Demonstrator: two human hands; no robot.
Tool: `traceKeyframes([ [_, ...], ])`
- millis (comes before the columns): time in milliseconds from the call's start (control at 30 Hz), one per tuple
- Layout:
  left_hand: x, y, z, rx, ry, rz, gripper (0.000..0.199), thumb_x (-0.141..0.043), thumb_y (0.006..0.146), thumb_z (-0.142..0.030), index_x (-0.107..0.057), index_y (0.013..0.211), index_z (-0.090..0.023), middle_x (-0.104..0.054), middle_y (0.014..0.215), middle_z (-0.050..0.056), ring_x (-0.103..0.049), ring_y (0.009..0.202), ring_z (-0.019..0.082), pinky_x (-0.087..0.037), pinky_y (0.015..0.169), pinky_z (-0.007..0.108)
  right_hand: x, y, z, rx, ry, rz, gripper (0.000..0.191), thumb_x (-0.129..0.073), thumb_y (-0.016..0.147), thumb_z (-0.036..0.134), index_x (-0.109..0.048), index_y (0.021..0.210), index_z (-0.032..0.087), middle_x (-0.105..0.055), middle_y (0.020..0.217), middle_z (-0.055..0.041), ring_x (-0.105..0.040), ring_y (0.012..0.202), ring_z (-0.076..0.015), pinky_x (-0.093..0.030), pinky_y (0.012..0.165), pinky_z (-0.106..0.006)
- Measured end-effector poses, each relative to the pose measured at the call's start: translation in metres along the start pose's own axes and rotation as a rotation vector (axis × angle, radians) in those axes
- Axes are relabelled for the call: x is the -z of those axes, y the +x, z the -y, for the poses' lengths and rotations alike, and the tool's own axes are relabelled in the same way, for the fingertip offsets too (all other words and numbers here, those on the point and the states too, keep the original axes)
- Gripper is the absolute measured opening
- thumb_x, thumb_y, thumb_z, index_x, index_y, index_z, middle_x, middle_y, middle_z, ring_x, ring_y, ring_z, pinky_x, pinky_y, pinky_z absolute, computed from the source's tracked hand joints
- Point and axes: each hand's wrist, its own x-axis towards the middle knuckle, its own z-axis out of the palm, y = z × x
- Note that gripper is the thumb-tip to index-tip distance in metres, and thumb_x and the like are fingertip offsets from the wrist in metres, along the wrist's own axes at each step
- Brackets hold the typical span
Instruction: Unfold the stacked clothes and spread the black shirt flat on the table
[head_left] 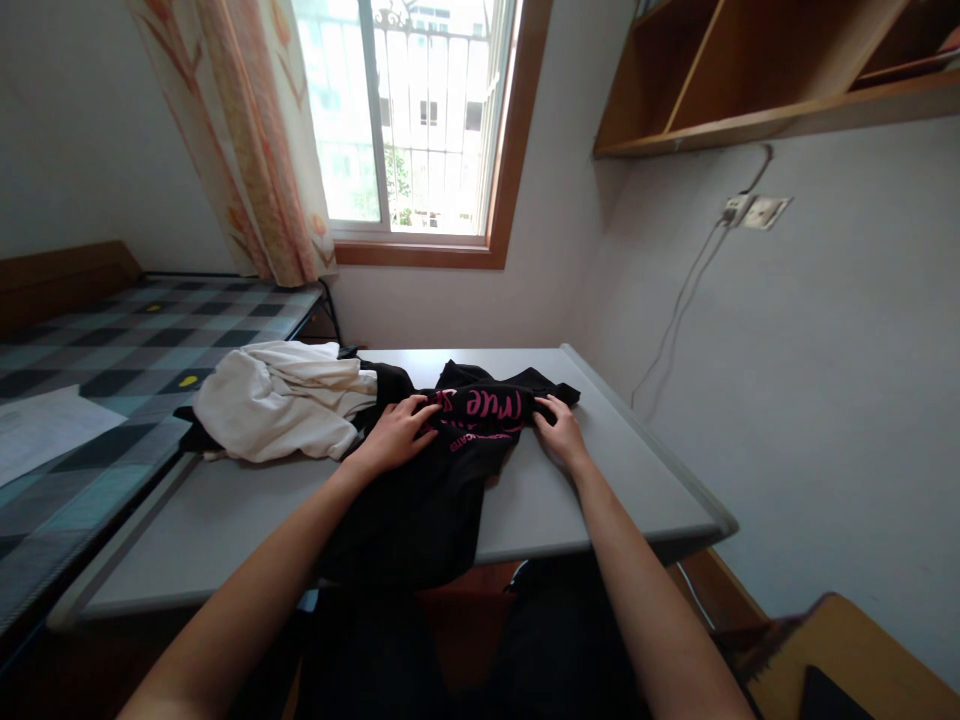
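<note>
A black T-shirt (420, 510) with pink lettering lies rumpled on the white table (555, 500), its lower part hanging over the front edge. My left hand (396, 435) is on the shirt left of the lettering, thumb and fingers closed on the fabric. At the right end of the lettering, my right hand (561, 432) pinches the shirt's edge. The fabric between the two hands is bunched, so part of the print is folded out of sight. Just left of my left hand lies a heap of white clothing (277, 400), with dark cloth beside and under it.
A bed with a checked mattress (45, 350) adjoins the table on the left, with a paper sheet (52, 430) on it. Behind are a curtain (255, 150) and a barred window (427, 130). A wooden shelf (697, 80) and a socket with cords (757, 212) are on the right wall.
</note>
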Motion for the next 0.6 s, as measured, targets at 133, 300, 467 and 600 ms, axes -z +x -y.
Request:
traceKeyframes([
  [133,0.0006,0.0,-0.0001,0.002,-0.007,0.002,0.046,-0.051,0.093,-0.041,-0.053,0.136,-0.025,-0.048,0.137,0.012,-0.052,0.12,0.03,-0.042,0.1,0.047,-0.0001,-0.0003,0.0007,-0.002,-0.001,-0.004,0.04,-0.058,0.078,0.034,-0.071,0.112,0.017,-0.059,0.133,-0.0153,-0.053,0.126,-0.0302,-0.036,0.11,-0.049],
  [300,-0.0004,0.0001,0.0002,0.003,0.001,0.001,0.047,-0.05,0.093,-0.042,-0.052,0.137,-0.025,-0.048,0.138,0.011,-0.051,0.121,0.03,-0.042,0.099,0.046,-0.0004,-0.0004,0.0009,-0.005,0.006,0.0,0.04,-0.059,0.079,0.034,-0.071,0.112,0.017,-0.058,0.133,-0.0155,-0.052,0.127,-0.0301,-0.036,0.111,-0.048],
  [467,0.0,0.0007,-0.0001,0.004,0.007,0.007,0.047,-0.051,0.093,-0.041,-0.052,0.137,-0.025,-0.049,0.137,0.011,-0.051,0.121,0.03,-0.042,0.1,0.046,0.0006,-0.0005,0.0016,-0.011,0.0,0.009,0.041,-0.059,0.079,0.034,-0.07,0.113,0.016,-0.058,0.134,-0.0165,-0.051,0.127,-0.0308,-0.036,0.111,-0.048],
  [600,0.0014,0.0012,-0.0007,-0.002,0.014,0.013,0.047,-0.051,0.093,-0.041,-0.052,0.137,-0.024,-0.049,0.136,0.012,-0.052,0.12,0.03,-0.042,0.1,0.045,0.0006,-0.0002,0.0019,-0.01,-0.005,0.012,0.041,-0.058,0.078,0.034,-0.07,0.113,0.016,-0.058,0.134,-0.0162,-0.051,0.127,-0.0307,-0.036,0.111,-0.048],
])
